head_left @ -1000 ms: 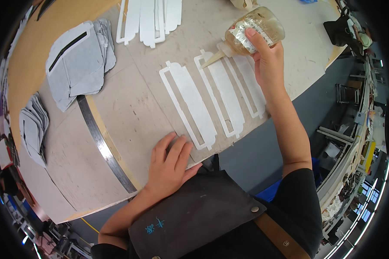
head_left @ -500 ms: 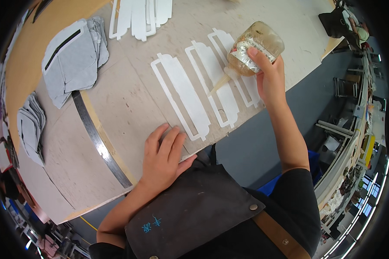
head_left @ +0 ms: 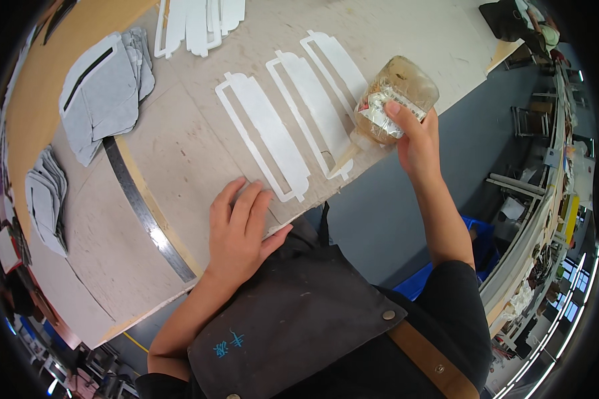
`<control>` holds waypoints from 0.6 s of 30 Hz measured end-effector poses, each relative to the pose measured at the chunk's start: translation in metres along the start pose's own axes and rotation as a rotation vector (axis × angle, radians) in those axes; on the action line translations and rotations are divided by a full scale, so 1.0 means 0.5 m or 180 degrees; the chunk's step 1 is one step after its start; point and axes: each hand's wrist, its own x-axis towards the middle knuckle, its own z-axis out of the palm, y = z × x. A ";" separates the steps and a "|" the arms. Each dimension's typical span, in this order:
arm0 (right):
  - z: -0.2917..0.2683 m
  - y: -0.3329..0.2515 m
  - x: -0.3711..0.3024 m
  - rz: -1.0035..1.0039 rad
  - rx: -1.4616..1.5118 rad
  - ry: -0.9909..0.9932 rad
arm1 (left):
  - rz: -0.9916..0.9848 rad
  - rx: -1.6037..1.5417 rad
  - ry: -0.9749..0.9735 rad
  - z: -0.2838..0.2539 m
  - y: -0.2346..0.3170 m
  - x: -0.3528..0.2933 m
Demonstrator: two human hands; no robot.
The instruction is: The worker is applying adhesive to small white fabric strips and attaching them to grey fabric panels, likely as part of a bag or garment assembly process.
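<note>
So the cloudy bottle (head_left: 396, 100) is being held in the right hand (head_left: 416, 143), thumb laid across the crinkled label and the other fingers mostly hidden behind it, so how they're wrapped can't really be told. It's gripped at the right part of the worktable (head_left: 180, 146), tilted with its tapered nozzle (head_left: 343, 159) pointed down and to the left. The tip is aimed at the near end of the middle white piece (head_left: 311, 106), though whether it's actually touching can't be made out from this angle

The left white piece (head_left: 263, 126) is laid flat just beside that one, and the right white piece (head_left: 339, 63) is partly covered by the bottle. A long slot is cut along the left side of each, btw

The left hand (head_left: 238, 229) is rested palm down at the near table edge, fingers loosely spread and slightly bent, thumb held apart along the edge, just beside the left white piece

Over on the left, a shiny metal strip (head_left: 143, 213) is run across the top from the big grey stack (head_left: 103, 93) to the near edge, with the small grey stack (head_left: 46, 199) placed further left. More white cutouts (head_left: 199, 26) are overlapped at the far side. A dark apron (head_left: 279, 312) is worn too
</note>
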 end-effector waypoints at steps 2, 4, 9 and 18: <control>-0.008 -0.003 -0.004 -0.0064 -0.0026 0.0024 | 0.0006 0.0009 0.0000 0.000 0.001 0.000; -0.019 -0.005 -0.007 -0.0128 -0.0055 0.0050 | 0.0014 0.0036 0.0003 0.000 0.002 0.000; -0.027 0.002 -0.011 -0.0149 -0.0034 0.0145 | 0.0010 0.0059 -0.0024 0.001 0.000 0.001; -0.009 -0.001 0.086 -0.0618 0.0770 0.0034 | -0.0057 0.0054 -0.0095 -0.003 0.003 -0.001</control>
